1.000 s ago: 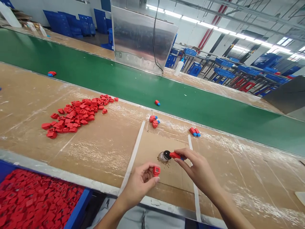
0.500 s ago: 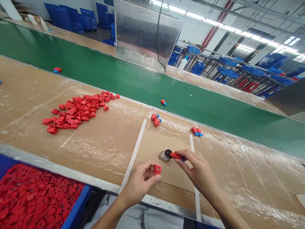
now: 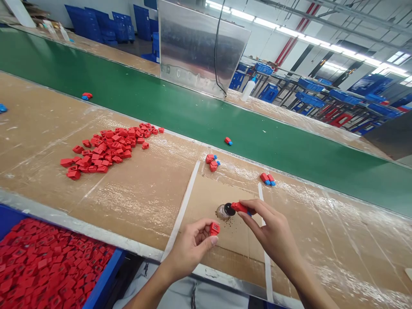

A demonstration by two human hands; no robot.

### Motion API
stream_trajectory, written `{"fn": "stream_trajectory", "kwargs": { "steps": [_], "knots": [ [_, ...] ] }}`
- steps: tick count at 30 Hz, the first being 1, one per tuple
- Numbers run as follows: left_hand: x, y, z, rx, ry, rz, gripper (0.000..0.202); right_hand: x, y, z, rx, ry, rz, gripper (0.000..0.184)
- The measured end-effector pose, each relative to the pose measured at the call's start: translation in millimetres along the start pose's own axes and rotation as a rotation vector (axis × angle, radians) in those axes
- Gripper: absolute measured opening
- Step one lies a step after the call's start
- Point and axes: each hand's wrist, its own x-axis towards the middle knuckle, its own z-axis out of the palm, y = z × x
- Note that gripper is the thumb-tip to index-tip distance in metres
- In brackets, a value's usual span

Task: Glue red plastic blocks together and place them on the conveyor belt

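Observation:
My left hand (image 3: 189, 242) pinches a hollow red plastic block (image 3: 214, 228), its square opening facing up, over the cardboard sheet. Between the thumb and fingers of my right hand (image 3: 268, 223) is a red-and-blue plastic piece (image 3: 240, 207). Its red end is at the rim of a small jar with a round black top (image 3: 229, 209); I cannot tell whether they touch. The jar stands on the cardboard sheet (image 3: 222, 189), with brown specks around it. Fingers hide part of both held pieces.
Red blocks are heaped (image 3: 109, 148) on the table at left, and more fill a blue bin (image 3: 109, 274) at lower left. Red-and-blue pieces (image 3: 268, 179) lie beyond the cardboard. Others (image 3: 228, 140) ride the green conveyor belt (image 3: 180, 107). A metal panel (image 3: 199, 47) stands behind it.
My right hand has raised the red-and-blue piece slightly against the jar's black top. Pieces on the belt have shifted right. My left hand keeps its block; the whole view has shifted a little.

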Motion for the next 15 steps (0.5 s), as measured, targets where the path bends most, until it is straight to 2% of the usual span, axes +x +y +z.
{"fn": "stream_trajectory", "kwargs": {
  "steps": [7,15],
  "knots": [
    [1,2,1.1,-0.015,-0.013,0.014,0.026,-15,-32,5,0.124,-0.055,-0.061,0.015],
    [-1,4,2.7,-0.006,-0.036,0.013,0.031,-23,-30,16,0.137,-0.103,-0.051,0.016]
  ]
}}
